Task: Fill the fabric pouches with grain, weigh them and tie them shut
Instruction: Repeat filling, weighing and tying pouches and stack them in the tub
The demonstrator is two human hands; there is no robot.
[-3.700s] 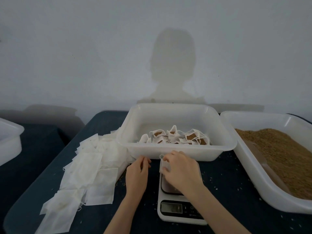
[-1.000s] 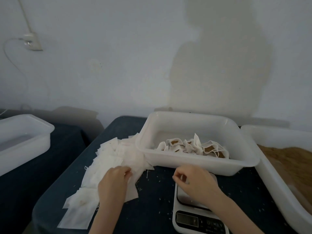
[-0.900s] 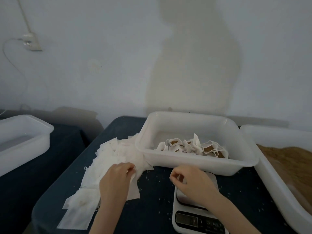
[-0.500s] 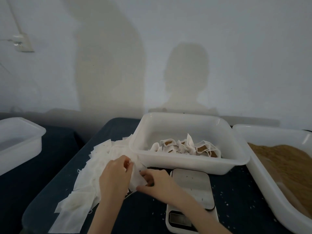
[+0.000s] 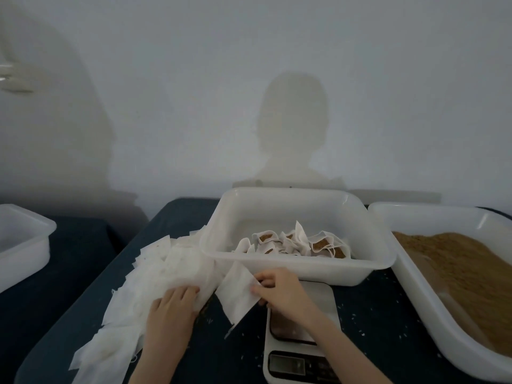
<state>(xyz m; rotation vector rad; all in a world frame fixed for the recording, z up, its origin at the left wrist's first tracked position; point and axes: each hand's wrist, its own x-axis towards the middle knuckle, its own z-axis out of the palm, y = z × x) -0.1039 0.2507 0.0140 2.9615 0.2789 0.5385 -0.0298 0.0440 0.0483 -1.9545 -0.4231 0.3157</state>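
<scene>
The right hand (image 5: 279, 289) pinches one empty fabric pouch (image 5: 238, 293) by its right edge, thumb and curled fingers closed on the cloth; the pouch hangs flat, its lower corner pointing down toward the dark tabletop (image 5: 221, 356). The left hand (image 5: 171, 309) lies palm down with fingers stretched out on the heap of empty pouches (image 5: 155, 275), pressing it and gripping nothing. The heap is a loose spread of overlapping white squares, too many and too tangled to count, running from the table's near left corner up to the left wall of the middle tub.

One digital scale (image 5: 300, 339) sits under the right wrist, its platform bare, its far edge nearly under the rim of the middle tub (image 5: 221, 245). Three white tubs are in sight. The middle one holds a cluster of filled pouches (image 5: 296, 242), brown grain showing in at least three of them; the exact number cannot be told. The right tub (image 5: 415, 289) stands just beside it, rims nearly touching, with one mound of brown grain (image 5: 471, 267). The third tub (image 5: 25, 245) stands well apart on the left, across a dark gap.

Open tabletop lies between the scale and the right tub, speckled with scattered grains (image 5: 360, 325), and a narrower strip between the heap and the scale.
</scene>
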